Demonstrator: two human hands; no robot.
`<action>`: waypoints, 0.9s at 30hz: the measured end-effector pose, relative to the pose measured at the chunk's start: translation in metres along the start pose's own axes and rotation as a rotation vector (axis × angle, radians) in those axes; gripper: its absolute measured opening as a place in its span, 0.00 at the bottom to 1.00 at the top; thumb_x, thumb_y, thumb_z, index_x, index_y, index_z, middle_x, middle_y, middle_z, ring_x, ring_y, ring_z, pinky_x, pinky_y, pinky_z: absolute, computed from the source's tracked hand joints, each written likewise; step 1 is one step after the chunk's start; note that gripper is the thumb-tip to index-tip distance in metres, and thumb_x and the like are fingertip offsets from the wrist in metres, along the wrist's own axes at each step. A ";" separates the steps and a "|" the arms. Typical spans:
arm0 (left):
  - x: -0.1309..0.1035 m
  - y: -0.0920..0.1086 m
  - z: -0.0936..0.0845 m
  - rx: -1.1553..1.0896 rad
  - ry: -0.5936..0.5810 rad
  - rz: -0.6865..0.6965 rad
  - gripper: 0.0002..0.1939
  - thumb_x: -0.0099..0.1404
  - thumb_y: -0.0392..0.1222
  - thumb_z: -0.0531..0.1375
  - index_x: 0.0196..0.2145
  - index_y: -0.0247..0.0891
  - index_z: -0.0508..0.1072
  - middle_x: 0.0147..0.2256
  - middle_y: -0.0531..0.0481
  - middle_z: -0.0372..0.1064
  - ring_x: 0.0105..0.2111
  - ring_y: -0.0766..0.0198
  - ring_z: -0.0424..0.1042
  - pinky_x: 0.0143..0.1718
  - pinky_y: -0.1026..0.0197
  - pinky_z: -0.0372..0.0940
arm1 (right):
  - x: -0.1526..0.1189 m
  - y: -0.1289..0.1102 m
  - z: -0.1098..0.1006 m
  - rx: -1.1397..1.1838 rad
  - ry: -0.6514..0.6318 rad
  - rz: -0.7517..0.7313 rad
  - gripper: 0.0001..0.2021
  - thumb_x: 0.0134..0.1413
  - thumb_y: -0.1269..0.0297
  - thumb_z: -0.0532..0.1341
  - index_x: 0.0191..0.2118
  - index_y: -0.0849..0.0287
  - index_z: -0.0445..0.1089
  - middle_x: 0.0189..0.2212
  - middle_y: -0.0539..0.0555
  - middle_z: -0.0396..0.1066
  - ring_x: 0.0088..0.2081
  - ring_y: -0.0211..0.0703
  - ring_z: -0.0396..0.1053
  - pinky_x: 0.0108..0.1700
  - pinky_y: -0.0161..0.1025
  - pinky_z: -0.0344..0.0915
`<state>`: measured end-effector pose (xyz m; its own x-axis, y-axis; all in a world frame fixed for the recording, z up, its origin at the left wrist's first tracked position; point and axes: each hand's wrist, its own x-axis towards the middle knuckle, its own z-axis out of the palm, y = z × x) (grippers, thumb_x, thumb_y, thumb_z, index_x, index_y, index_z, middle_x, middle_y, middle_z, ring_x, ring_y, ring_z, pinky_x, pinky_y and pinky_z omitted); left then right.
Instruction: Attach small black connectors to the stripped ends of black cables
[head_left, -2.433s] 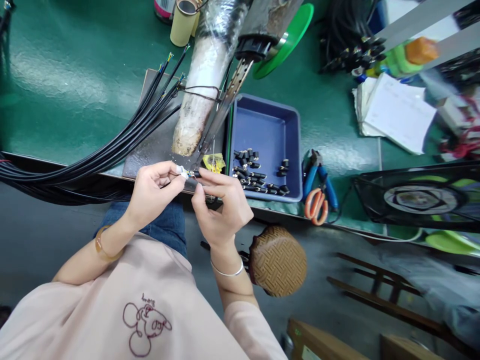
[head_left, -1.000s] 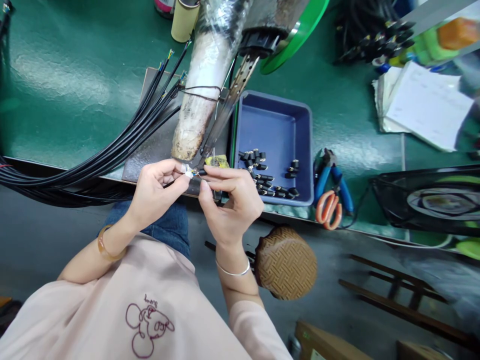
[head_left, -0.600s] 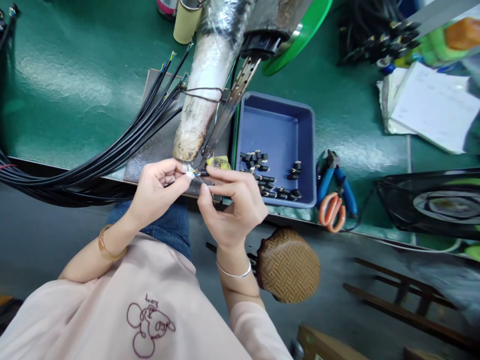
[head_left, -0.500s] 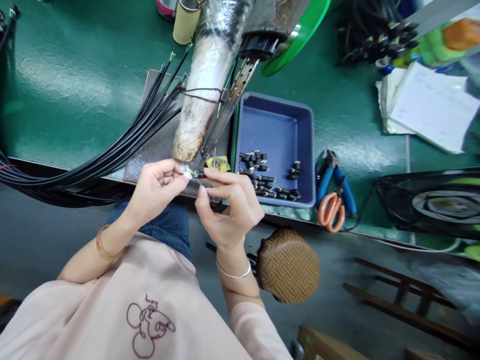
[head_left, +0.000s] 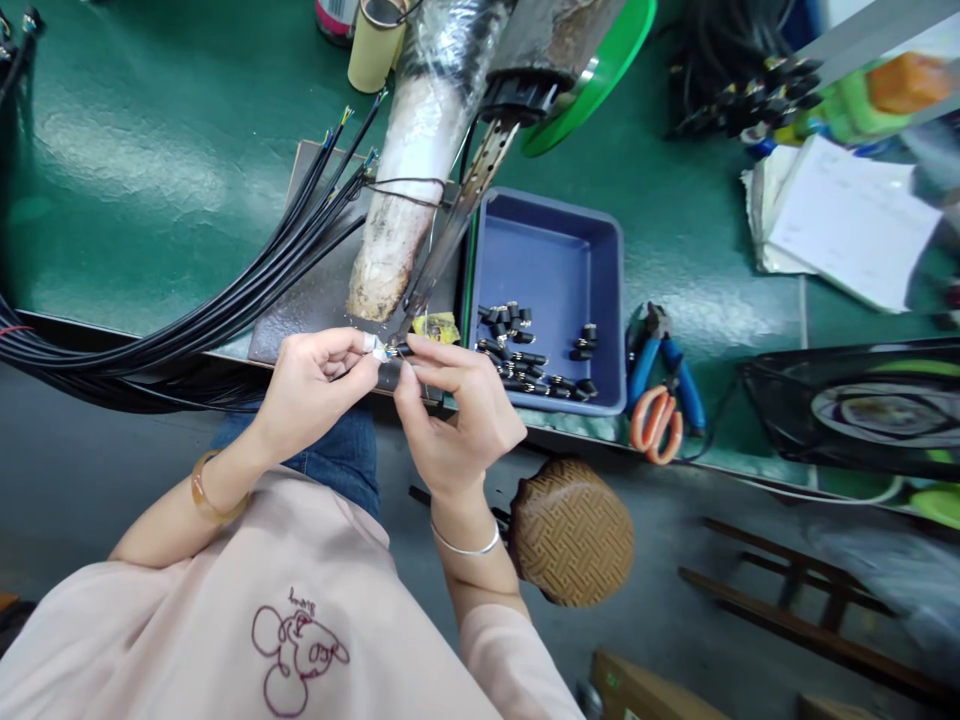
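Observation:
My left hand (head_left: 315, 385) pinches the stripped end of a black cable at the near edge of the green bench, its fingertip taped white. My right hand (head_left: 454, 405) meets it and pinches a small black connector (head_left: 400, 350) against the cable's coloured wires. The hands touch just below the tip of a wrapped, tilted tool (head_left: 409, 190) with a perforated metal strip. A bundle of black cables (head_left: 225, 300) fans out to the left. A blue tray (head_left: 592, 260) to the right holds several small black connectors (head_left: 525, 350).
Blue pliers and orange scissors (head_left: 660, 390) lie right of the tray. Papers (head_left: 840, 220) and a black fan grille (head_left: 862, 400) sit at the right. A green reel (head_left: 607, 70) and a tape roll (head_left: 373, 40) stand at the back. A woven stool (head_left: 574, 530) is below the bench.
The hands have stayed together at the bench edge, with small finger shifts around the connector and cable end. The view has drifted slightly.

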<state>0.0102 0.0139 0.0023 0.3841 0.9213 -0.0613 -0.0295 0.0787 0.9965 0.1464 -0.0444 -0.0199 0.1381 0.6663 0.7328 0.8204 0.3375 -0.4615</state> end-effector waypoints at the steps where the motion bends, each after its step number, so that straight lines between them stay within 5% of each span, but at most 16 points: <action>1: 0.000 0.000 0.000 0.013 0.000 0.001 0.08 0.57 0.37 0.61 0.21 0.35 0.69 0.17 0.57 0.59 0.18 0.74 0.56 0.19 0.69 0.53 | 0.001 0.000 0.000 0.009 -0.005 0.004 0.08 0.57 0.75 0.65 0.35 0.54 0.68 0.38 0.52 0.81 0.39 0.41 0.80 0.40 0.37 0.77; 27: 0.007 0.007 0.001 0.062 0.017 0.000 0.07 0.55 0.39 0.60 0.22 0.35 0.70 0.18 0.56 0.58 0.20 0.72 0.56 0.21 0.68 0.55 | 0.007 -0.001 -0.001 0.002 -0.004 0.011 0.08 0.56 0.74 0.66 0.34 0.54 0.69 0.39 0.52 0.80 0.39 0.41 0.79 0.41 0.39 0.77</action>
<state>0.0134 0.0208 0.0090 0.3686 0.9275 -0.0617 0.0279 0.0553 0.9981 0.1471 -0.0406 -0.0134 0.1449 0.6725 0.7258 0.8177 0.3316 -0.4705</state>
